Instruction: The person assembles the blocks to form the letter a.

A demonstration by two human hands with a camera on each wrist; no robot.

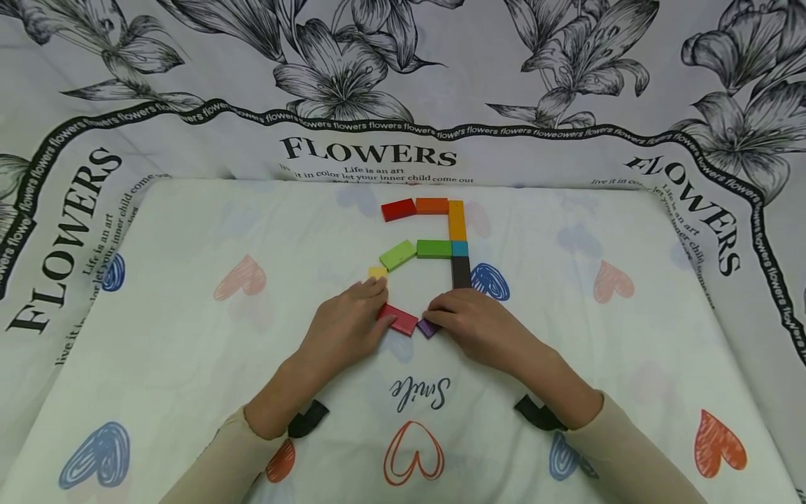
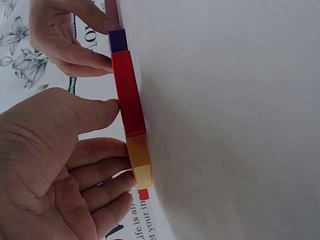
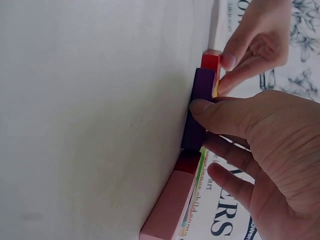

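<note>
My left hand (image 1: 348,322) holds a pinkish-red block (image 2: 128,95) by its end, thumb against it, while its other fingers lie along a yellow block (image 2: 139,162). The right hand (image 1: 475,325) pinches a purple block (image 3: 200,107), thumb on its near face and fingers behind. The purple block stands beside the red one, at an angle to it. In the right wrist view a dark red piece (image 3: 188,162) and a dull pink piece (image 3: 167,202) continue the line beyond the purple block. Part of the yellow block is hidden by the left hand in the head view.
Farther off, a red block (image 1: 399,210), an orange block (image 1: 432,206), an amber block (image 1: 456,220), two green blocks (image 1: 434,249), a blue block (image 1: 460,248) and a dark block (image 1: 461,271) form a bent line. A heart-printed white cloth (image 1: 157,364) covers the surface.
</note>
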